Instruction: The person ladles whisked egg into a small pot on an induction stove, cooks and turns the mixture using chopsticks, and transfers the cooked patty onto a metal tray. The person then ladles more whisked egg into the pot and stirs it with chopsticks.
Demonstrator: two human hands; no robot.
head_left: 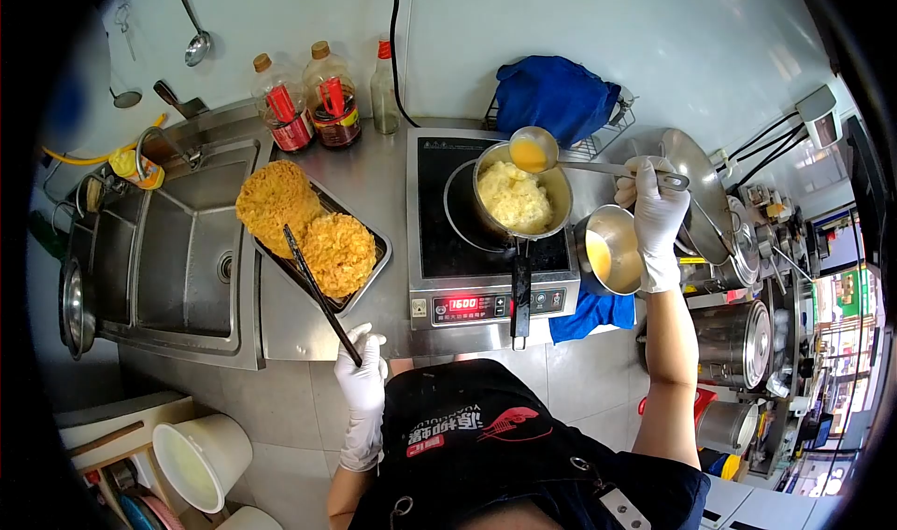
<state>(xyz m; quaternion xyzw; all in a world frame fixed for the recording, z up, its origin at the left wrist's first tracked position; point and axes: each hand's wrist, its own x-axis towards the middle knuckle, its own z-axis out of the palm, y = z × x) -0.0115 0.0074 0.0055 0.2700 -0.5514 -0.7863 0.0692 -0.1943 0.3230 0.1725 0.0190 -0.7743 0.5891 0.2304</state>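
Observation:
My right hand [657, 208], in a white glove, grips the handle of a ladle [605, 168]. The ladle's cup holds yellow liquid and sits over the rim of a saucepan [520, 287]. In that pan is a pale yellow, frothy mass [514, 198]. Below the right hand stands a metal bowl [628, 273] with more yellow liquid. My gloved left hand [363, 369] is closed around long black chopsticks [322, 296]. Their tips reach over two golden, crumbly fried cakes [339, 254] on a dark-lined tray [381, 250]; contact cannot be made out.
The saucepan is on an induction cooker [439, 250] showing 1600. At left is a steel sink [187, 278]. Behind the tray stand sauce bottles [334, 100]. A blue cloth [551, 96] lies on a wire rack, and a large metal lid or pan [696, 170] stands at right.

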